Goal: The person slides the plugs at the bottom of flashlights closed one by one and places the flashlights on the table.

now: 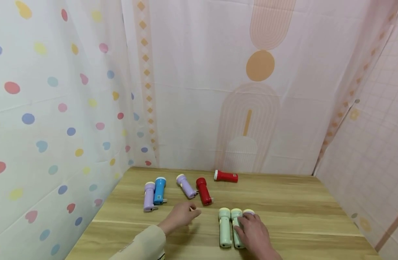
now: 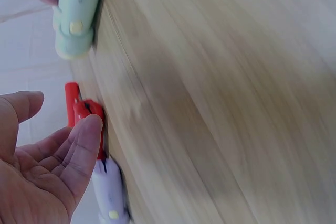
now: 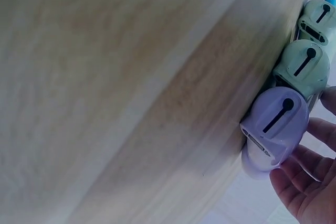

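On the left hangs a white cloth [image 1: 85, 141] with bright spots all over it. Next comes the wooden surface [image 1: 299, 213]. Near its left edge lies a purple flashlight [image 1: 149, 198], just beside a blue flashlight [image 1: 159, 190]. Both have their round heads pointing away from the person, and a small silver bit sticks out by each tail.

Then comes a cream sleeve [image 1: 143, 243] with the left grip [image 1: 180, 216], a bare hand. It is loose and holds nothing. Its thumb is away from its fingers, and the fingers are a little bent. It floats near a middle purple flashlight [image 1: 187, 186], which lies on a slant, and a near red flashlight [image 1: 204, 192].

Farther right, a first green flashlight [image 1: 224, 229] lies on the surface. Way behind it, a far red flashlight [image 1: 227, 176] lies sideways with its white head to the left. A second green flashlight [image 1: 236, 216] is right beside the first.

Last in that row is the end purple flashlight [image 3: 278, 116], down on the surface. The right grip [image 1: 254, 231] is bent around it and holds it, with the thumb over the second green one.
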A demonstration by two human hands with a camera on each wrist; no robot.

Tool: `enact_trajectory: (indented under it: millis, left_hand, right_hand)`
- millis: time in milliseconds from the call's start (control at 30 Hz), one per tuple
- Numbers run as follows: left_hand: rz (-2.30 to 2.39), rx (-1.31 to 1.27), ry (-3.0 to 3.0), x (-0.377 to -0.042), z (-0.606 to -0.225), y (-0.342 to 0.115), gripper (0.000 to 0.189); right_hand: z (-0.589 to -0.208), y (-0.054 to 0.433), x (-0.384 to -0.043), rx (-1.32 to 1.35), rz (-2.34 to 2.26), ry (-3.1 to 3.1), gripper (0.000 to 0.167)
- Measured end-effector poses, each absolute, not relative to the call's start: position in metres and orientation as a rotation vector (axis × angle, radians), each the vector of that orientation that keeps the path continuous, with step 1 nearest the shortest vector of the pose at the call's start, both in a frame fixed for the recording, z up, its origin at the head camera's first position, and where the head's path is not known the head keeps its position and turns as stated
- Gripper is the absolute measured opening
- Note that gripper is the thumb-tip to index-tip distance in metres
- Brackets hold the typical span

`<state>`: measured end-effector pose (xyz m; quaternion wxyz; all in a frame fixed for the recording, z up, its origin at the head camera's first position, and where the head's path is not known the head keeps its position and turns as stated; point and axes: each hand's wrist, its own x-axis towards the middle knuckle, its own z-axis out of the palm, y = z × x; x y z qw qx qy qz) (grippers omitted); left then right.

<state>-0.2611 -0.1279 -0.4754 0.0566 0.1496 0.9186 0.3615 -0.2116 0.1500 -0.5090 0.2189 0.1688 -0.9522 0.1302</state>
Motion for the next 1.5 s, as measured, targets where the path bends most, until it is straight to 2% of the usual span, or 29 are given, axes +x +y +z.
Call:
enact_trajectory:
  millis: [300, 600, 1100, 1333, 1500]
  left_hand:
    - [1.03, 0.449, 2.919, -0.268, -0.471, -0.154, 0.025]
    - [1.007, 0.312, 3.006, -0.276, -0.456, -0.181, 0.026]
    - [0.897, 0.25, 3.234, -0.301, -0.461, -0.242, 0.02]
    - [0.863, 0.029, 3.167, -0.31, -0.457, -0.268, 0.034]
    - [0.804, -0.036, 3.127, -0.315, -0.455, -0.282, 0.041]
  right_hand:
    - [-0.506, 0.16, -0.214, 0.591, 0.395, -2.637, 0.023]
    - [-0.509, 0.169, -0.216, 0.818, 0.253, -2.578, 0.026]
    - [-0.518, 0.171, -0.216, 0.801, 0.2, -2.569, 0.027]
    - [-0.518, 0.171, -0.216, 0.789, 0.216, -2.603, 0.028]
    - [-0.52, 0.17, -0.215, 0.793, 0.206, -2.567, 0.027]
